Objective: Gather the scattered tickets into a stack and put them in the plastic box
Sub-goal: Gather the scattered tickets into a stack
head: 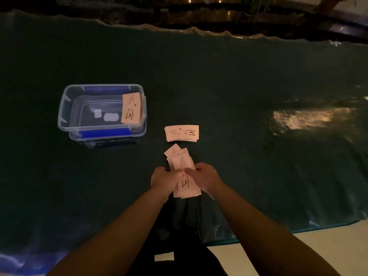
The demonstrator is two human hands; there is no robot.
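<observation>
The clear plastic box (102, 110) sits open on the bench (239, 80), with a ticket stack (131, 108) leaning against its right wall. My left hand (162, 179) and right hand (203, 177) have their fingers closed around a fanned bundle of tickets (184, 172). A second stack (181, 133) lies just beyond, outside the box.

Dim, grainy wide-angle view, warm glare patch (310, 118) at right, edges bowed and dark.
</observation>
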